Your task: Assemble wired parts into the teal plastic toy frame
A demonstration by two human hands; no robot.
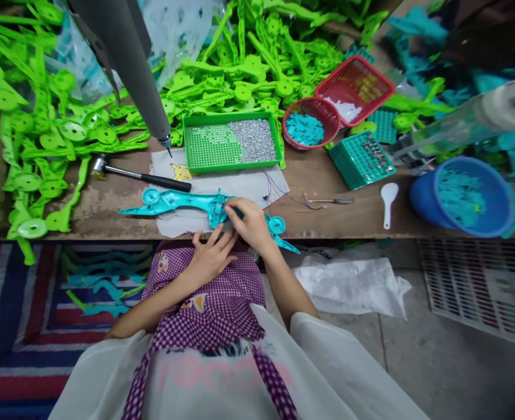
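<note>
A turquoise bow-shaped plastic shell [187, 200] lies hollow side up along the bench edge, partly on a white sheet [174, 224]. My right hand [251, 224] is over its middle, thumb and fingertips closed in a pinch at the ribbed centre; what they pinch is too small to make out. Beside the shell's near edge, my left hand [211, 256] has its fingers stretched and spread, fingertips close to the shell's middle block. Thin red and blue wires [279, 192] trail over the sheet just beyond my right hand.
Behind the shell stand a green tray [211, 169] of small screws and a hanging electric screwdriver [152, 99]. A hammer [143, 177] lies left; a screwdriver [338, 202], white spoon [388, 204] and blue bucket [427, 195] are right. Green plastic shells [240, 64] pile up behind.
</note>
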